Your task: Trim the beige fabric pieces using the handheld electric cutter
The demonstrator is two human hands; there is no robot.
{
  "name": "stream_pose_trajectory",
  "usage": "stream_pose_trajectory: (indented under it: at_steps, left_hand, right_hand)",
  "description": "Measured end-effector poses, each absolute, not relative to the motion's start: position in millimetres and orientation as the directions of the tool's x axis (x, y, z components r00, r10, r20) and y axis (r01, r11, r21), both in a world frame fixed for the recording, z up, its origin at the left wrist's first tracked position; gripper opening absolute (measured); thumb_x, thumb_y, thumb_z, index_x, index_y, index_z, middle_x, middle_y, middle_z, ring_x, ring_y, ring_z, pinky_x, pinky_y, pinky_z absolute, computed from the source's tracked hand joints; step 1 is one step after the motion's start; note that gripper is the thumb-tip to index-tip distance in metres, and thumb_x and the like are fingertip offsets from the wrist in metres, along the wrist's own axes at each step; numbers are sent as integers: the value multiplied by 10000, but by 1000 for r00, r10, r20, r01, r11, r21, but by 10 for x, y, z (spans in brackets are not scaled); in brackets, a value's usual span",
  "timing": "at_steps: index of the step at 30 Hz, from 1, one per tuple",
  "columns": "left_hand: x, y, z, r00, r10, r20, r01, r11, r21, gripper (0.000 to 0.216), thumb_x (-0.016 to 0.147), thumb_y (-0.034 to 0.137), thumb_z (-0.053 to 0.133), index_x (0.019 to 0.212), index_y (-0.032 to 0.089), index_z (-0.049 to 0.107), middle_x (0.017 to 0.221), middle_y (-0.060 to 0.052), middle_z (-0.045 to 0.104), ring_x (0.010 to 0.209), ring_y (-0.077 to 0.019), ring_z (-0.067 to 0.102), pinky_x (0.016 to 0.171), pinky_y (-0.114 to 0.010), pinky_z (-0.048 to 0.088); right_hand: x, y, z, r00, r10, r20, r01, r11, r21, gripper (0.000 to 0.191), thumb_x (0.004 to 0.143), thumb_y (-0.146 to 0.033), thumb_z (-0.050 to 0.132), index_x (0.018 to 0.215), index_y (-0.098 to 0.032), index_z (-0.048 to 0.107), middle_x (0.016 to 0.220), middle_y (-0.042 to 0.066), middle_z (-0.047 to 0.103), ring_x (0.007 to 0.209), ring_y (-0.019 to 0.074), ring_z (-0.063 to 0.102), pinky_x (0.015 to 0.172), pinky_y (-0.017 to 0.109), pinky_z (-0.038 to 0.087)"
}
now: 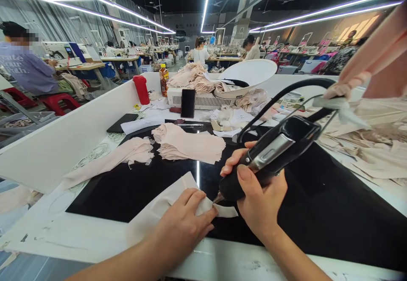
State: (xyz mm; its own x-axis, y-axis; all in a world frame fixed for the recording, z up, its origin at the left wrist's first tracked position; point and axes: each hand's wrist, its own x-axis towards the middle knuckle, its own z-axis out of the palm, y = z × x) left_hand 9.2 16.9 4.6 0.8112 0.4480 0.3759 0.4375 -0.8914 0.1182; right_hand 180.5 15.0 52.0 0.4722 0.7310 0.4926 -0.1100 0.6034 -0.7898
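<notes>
My right hand (259, 200) is wrapped round a black hand-held tool (273, 151) with a metal trigger and a black cable; its tip points down onto a pale fabric piece (165, 202) near the front edge of the black work surface (318, 204). My left hand (184, 221) lies on that fabric just left of the tool tip, fingers pressed together and holding the cloth down. A stack of pink fabric pieces (189, 145) and a looser pink piece (127, 154) lie farther back on the black surface.
A white partition wall (63, 145) runs along the left. At the back stand a red bottle (141, 89), an orange drink bottle (164, 79), an upright phone (188, 103) and a white tray of fabric (203, 98). More fabric piles lie right (375, 154). Other people sit at sewing stations beyond.
</notes>
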Motion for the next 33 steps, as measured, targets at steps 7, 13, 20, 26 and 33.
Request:
stream_pose_trajectory:
  at_steps: [7,13,20,26,33]
  left_hand:
    - [93,176,9,803,456,385,433,-889,150,319,959,256,742,1262,200,660,1250,-158,610,1175,-321,597,979,-459,597]
    - [80,180,-29,784,473,402,443,-880,171,322,969,281,735,1278,225,667,1278,-154,601,1195,-317,586,998,-455,585]
    - [82,162,-46,788,476,389,444,-879,177,328,989,292,713,1304,229,647,1282,-150,603,1213,-309,578,1012,-442,566]
    - [117,231,-58,789,480,383,475,-872,116,328,1013,346,689,1304,212,618,1252,-109,662,1146,-263,617,987,-358,549]
    - [180,604,29,870,419,259,424,-905,38,109,1069,220,586,986,162,628,1038,-63,687,980,-191,645,892,-286,507]
  right_hand:
    - [1777,203,502,468,736,489,-79,586,-807,312,882,-218,755,1152,-281,613,858,-43,694,650,119,667,642,276,585]
    - [1746,254,512,474,727,497,-117,611,-783,355,856,-243,786,1157,-276,602,860,-44,686,646,120,659,647,283,585]
    - [1718,298,484,449,753,480,-96,575,-812,301,881,-264,760,1132,-279,594,842,-46,679,642,125,657,648,296,584]
    - [1911,284,531,519,730,445,14,513,-858,398,806,-365,846,1126,-277,627,890,-20,723,726,158,691,716,316,603]
    - [2440,170,252,372,753,543,330,439,-836,525,790,-624,764,1157,-260,677,941,59,762,815,232,726,807,380,616]
